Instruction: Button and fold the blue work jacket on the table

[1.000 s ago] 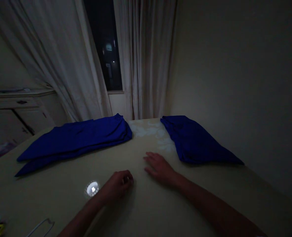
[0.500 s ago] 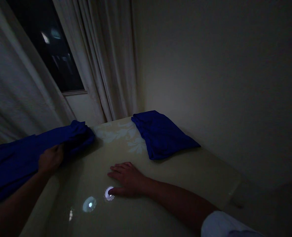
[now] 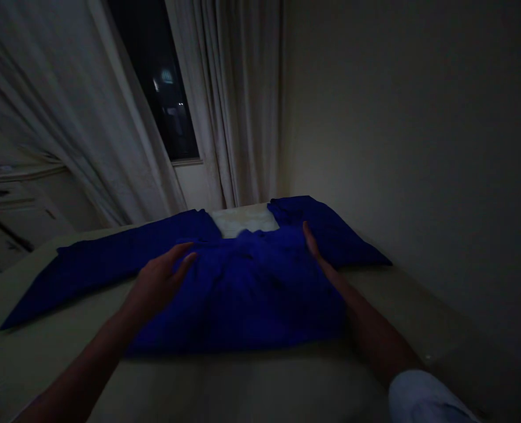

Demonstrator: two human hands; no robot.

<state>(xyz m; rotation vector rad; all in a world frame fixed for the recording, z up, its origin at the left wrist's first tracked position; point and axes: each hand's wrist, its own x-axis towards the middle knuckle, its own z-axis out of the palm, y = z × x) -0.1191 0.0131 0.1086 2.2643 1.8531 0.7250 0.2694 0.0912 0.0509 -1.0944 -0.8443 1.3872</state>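
Note:
A blue cloth garment (image 3: 251, 299) lies spread in front of me, its upper edge slightly blurred and rumpled. At its upper left, my left hand (image 3: 161, 276) hovers over or touches the fabric, thumb and forefinger apart. My right hand (image 3: 316, 249) is at the upper right edge, seen side-on with fingers stretched out; whether it touches the cloth I cannot tell. Behind, a second blue garment (image 3: 119, 247) lies flat at the left. A folded blue garment (image 3: 331, 229) rests at the far right, partly behind my right hand.
The pale table (image 3: 243, 385) carries all the cloth and has a patterned patch at the back. A wall (image 3: 397, 147) borders its right side. Long curtains (image 3: 238, 117) hang beside a dark window (image 3: 163, 88) behind. A cabinet (image 3: 22, 205) stands at the far left.
A blue garment now lies spread across the middle, where bare table was. My left hand has come rightward from a closed grip on cloth and opened. My right hand has left the tabletop. The view has swung left.

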